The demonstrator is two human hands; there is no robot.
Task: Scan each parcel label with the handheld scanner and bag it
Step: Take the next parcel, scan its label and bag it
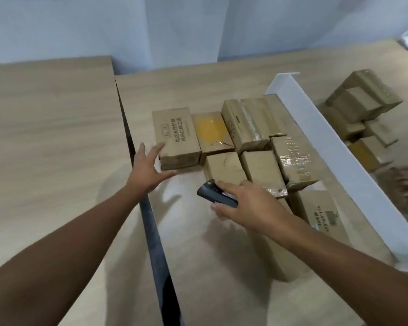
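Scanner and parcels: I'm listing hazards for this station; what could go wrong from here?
1. The left hand reaches open for the printed box, which sits near the dark gap; a one-handed pull might drop it there.
2. The right hand grips the scanner, and no label shows on that box's top, so turning it one-handed may be awkward.

Soft even light, wide-angle edge warp

Before you, a pale wood-grain tabletop (198, 255) sits beside a second matching tabletop (52, 114), with a dark narrow gap (151, 220) between them. On yours, brown cardboard parcels (245, 128) sit packed side by side, just beside a white upright divider panel (316, 128). Beyond it lie more taped cardboard boxes (360, 100).
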